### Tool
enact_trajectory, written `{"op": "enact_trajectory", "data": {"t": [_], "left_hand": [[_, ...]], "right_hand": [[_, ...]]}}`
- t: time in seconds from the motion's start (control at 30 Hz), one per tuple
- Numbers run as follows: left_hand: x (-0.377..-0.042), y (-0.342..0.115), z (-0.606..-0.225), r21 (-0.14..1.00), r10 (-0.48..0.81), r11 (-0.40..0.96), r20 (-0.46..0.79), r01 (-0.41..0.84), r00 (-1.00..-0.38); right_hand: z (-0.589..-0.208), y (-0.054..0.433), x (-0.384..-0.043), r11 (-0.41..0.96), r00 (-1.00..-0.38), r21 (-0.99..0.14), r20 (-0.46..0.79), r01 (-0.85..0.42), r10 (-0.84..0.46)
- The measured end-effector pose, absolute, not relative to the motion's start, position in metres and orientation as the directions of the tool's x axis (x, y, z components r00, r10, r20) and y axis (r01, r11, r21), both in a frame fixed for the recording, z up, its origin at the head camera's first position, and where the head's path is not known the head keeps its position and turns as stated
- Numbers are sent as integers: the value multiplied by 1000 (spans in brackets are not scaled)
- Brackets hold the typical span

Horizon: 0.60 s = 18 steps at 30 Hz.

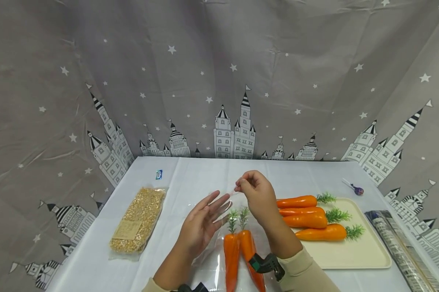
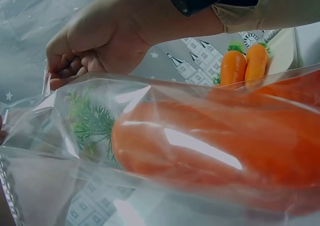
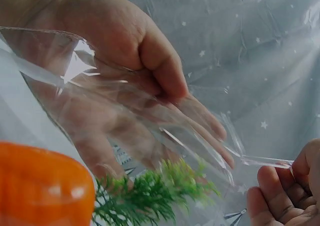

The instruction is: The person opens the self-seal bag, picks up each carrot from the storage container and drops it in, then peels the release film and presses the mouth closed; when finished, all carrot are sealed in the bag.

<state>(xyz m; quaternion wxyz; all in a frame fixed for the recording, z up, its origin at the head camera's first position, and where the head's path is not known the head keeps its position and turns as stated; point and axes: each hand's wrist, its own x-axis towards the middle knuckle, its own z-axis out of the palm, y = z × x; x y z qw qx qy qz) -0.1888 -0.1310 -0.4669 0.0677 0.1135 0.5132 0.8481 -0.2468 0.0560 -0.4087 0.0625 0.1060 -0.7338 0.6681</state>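
Note:
Two orange carrots with green tops, a left one [image 1: 231,255] and a right one [image 1: 247,244], lie side by side inside a clear plastic bag [image 2: 125,93]. At the far end of the bag my right hand [image 1: 257,196] pinches a thin, twisted strip of clear film [image 3: 267,161] between thumb and fingertips. My left hand [image 1: 199,231] is beside the bag's upper end, palm turned up and fingers extended. Through the film in the right wrist view, the left fingers [image 3: 115,136] show against the plastic.
On the right, several more carrots [image 1: 308,220] lie on a cream tray [image 1: 365,255]. Beyond it are a clear film package [image 1: 398,243] and a lollipop [image 1: 358,190]. A bag of yellow kernels [image 1: 140,215] and a small blue packet [image 1: 159,174] lie on the left.

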Motion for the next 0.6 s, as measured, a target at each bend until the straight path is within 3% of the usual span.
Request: {"op": "enact_trajectory", "data": {"t": [0.6], "left_hand": [[-190,-142,-474,859,208,-511,148,22,-967]], "right_hand": [[-415,80,-257,-155,-992,-980,127,-127,13]]}}
